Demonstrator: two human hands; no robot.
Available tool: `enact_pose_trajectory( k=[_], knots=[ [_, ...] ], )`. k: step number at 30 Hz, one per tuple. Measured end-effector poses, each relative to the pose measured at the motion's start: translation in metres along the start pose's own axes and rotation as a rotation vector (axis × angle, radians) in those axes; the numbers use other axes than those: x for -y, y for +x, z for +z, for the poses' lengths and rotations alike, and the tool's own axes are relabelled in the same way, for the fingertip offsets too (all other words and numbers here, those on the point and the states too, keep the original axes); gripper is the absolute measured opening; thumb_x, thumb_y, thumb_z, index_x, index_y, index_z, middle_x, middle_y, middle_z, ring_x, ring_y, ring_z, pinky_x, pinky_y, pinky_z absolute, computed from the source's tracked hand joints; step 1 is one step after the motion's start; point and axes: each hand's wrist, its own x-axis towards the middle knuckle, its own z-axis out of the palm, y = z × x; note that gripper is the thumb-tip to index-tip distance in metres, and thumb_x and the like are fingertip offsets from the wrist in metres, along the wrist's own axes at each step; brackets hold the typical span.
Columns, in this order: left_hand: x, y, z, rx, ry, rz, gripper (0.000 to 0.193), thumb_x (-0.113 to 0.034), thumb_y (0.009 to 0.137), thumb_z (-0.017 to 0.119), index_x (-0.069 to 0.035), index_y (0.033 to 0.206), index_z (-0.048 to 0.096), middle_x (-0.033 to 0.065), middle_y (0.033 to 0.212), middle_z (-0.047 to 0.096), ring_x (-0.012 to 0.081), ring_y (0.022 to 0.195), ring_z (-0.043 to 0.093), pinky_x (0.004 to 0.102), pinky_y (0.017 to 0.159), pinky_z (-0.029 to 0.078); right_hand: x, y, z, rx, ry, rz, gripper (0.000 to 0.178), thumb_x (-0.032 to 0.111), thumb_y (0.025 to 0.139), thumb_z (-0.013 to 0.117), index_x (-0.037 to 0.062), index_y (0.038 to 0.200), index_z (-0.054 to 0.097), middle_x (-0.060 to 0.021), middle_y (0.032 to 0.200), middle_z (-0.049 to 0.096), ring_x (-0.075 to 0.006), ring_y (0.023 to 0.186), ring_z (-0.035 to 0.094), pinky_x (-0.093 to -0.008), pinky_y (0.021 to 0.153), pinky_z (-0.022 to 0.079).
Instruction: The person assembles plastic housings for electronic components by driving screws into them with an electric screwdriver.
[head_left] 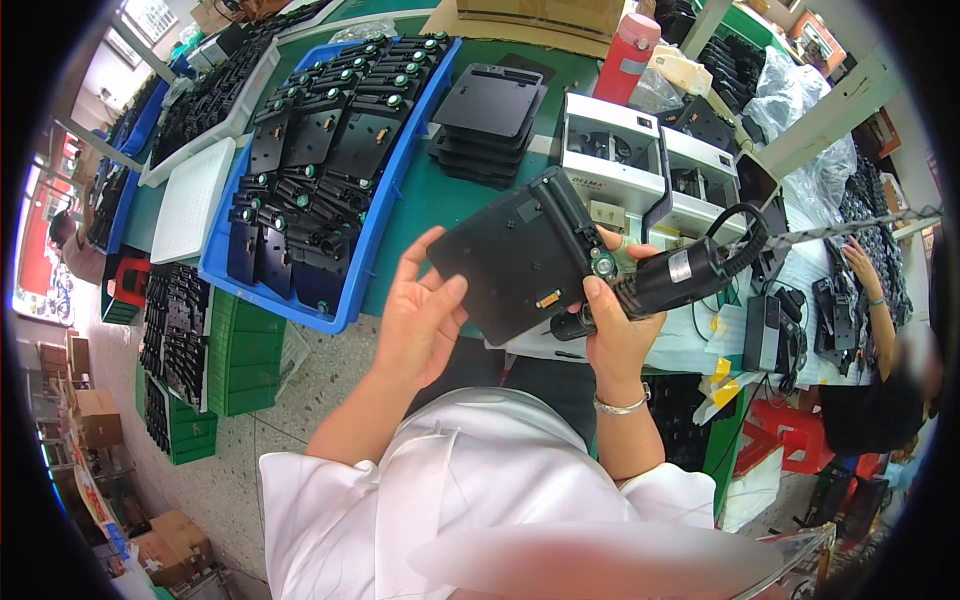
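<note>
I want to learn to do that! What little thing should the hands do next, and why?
Maybe the left hand should firm up its hold on the panel. It has the panel only near the left edge, and the right hand, by the other side, is busy with the black tool, so the panel might tip.

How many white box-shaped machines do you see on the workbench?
2: one machine stands beyond the right hand, to the right of the stacked black panels; the other machine is just to its right. Others may be hidden from view.
</note>
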Motion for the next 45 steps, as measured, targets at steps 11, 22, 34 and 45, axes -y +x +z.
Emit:
enact_pose_trajectory(
  k=[11,22,34,45],
  knots=[
    [-0.117,0.171,0.027,0.135,1.255,0.694,0.027,-0.015,0.096,0.047,-0.005,0.117,0.062,0.0051,0.109,0.064,0.0119,0.101,0.057,0.0249,0.091,0.041,0.008,-0.001,-0.028,-0.105,0.017,-0.044,0.047,-0.005,0.081,0.063,0.0046,0.120,0.039,-0.0153,0.105,0.059,-0.0175,0.077,0.064,-0.0256,0.058,0.053],
    [-0.049,0.340,0.053,0.543,1.759,0.463,0.028,-0.021,0.089,0.049,-0.016,0.108,0.069,0.0090,0.115,0.062,0.0258,0.110,0.056,0.0333,0.096,0.041,0.008,-0.016,-0.040,-0.145,-0.049,-0.028,0.046,0.002,0.082,0.067,0.0087,0.118,0.040,-0.0095,0.083,0.061,-0.0163,0.064,0.060,-0.0285,0.053,0.050],
    [-0.034,0.339,0.032,0.285,1.944,0.631,0.035,-0.042,0.094,0.041,-0.030,0.118,0.063,0.0029,0.126,0.055,0.0234,0.119,0.049,0.0454,0.095,0.034,0.006,-0.013,-0.040,-0.150,-0.045,0.029,0.049,-0.004,0.080,0.065,0.0082,0.118,0.038,-0.0099,0.080,0.061,-0.0160,0.064,0.061,-0.0270,0.057,0.052],
    [-0.088,0.276,0.024,0.064,1.797,0.605,0.076,-0.064,0.085,0.047,-0.007,0.134,0.046,0.0182,0.139,0.043,0.0374,0.126,0.043,0.0434,0.106,0.033,0.005,-0.019,-0.025,-0.205,-0.115,0.017,0.049,0.001,0.079,0.064,0.0086,0.120,0.038,-0.0080,0.074,0.055,-0.0162,0.056,0.055,-0.0273,0.053,0.048]
  ],
)
